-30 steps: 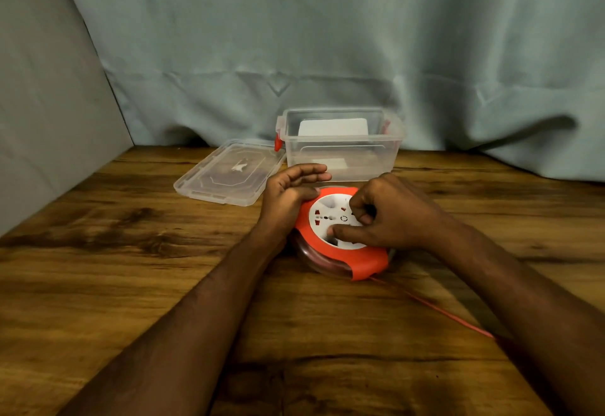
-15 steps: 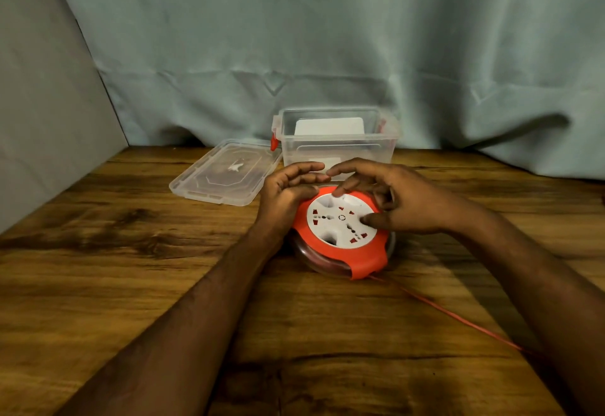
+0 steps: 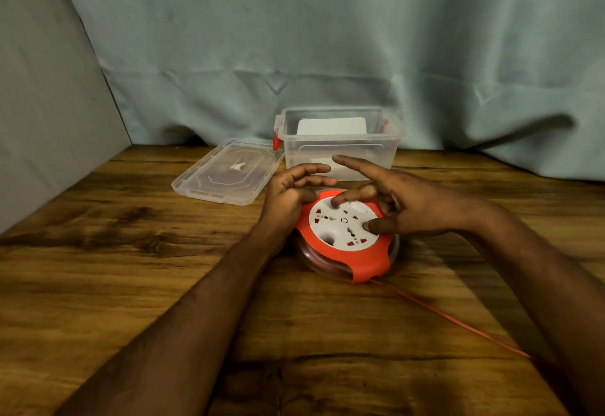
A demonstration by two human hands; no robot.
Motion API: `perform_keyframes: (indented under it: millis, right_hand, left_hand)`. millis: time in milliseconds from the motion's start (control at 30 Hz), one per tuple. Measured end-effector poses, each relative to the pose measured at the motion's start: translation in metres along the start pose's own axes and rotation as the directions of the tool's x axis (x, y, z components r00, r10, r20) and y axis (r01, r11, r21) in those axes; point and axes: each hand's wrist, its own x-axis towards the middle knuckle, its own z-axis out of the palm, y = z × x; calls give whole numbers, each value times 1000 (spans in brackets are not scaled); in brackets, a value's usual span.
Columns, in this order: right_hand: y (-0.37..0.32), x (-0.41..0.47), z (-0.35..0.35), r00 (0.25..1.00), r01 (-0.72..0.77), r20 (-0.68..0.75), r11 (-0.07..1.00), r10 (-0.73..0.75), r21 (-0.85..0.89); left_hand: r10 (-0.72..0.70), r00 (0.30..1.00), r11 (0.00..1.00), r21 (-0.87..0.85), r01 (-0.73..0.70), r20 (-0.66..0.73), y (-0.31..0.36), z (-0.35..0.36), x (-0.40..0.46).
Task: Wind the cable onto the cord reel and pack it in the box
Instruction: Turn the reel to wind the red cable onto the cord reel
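Presently, in the head view, the round orange-and-white plastic cord reel (image 3: pixel 345 235) is found lying flat on the brown wooden counter (image 3: pixel 131 268), socket face up, just in front of the clear plastic storage box (image 3: pixel 340 144). The box stands open; its clear plastic lid (image 3: pixel 226 172) lies flat to the left, touching or nearly touching the box.

The left hand (image 3: pixel 289 191) is set against the reel's left rim, with its fingers loosely curved above the rim; a firm clasp cannot be confirmed, and the hand is judged to be steadying only. The right hand (image 3: pixel 406 203) is spread over the white face, fingers extended and released, nothing being clenched. One fingertip (image 3: pixel 371 226) is pressed on the face's right side and another near its far edge.

The thin orange cable (image 3: pixel 458 319) is seen leaving the reel's near edge and running across the counter to the near right, under the right forearm, out of frame. A good length is therefore judged unwound.

The deciding relation is noted thus: the white face lies directly beneath the right fingers, and the cable's long axis points from the reel toward the near right. The right hand is the nearer to the winding face, and turning is judged to fall to it, the left bracing. The box lies just beyond both hands.
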Motion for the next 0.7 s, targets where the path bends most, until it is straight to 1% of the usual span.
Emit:
perform_keyframes:
  millis: [100, 233, 333, 400, 500, 700]
  right_hand:
    - [-2, 0, 2, 999, -29, -36, 1000, 29, 10]
    - [-15, 0, 5, 991, -72, -121, 988, 56, -134]
    - [-20, -2, 5, 983, -95, -169, 986, 72, -135]
    - [-23, -4, 4, 978, -106, -197, 980, 72, -167]
    - [-26, -4, 4, 974, -123, -217, 965, 72, -230]
    - [-26, -1, 8, 970, -126, -238, 948, 55, -292]
  left_hand:
    - [-12, 1000, 1000, 1, 12, -1, 0, 0, 1]
    - [-14, 1000, 1000, -16, 14, -11, 0, -1, 1]
    - [-12, 999, 1000, -28, 11, -30, 0, -1, 1]
    - [-8, 999, 999, -37, 6, -47, 1, -1, 1]
    - [-9, 998, 999, -36, 7, -59, 1, -2, 1]
    - [-16, 998, 999, -41, 14, -58, 3, 0, 0]
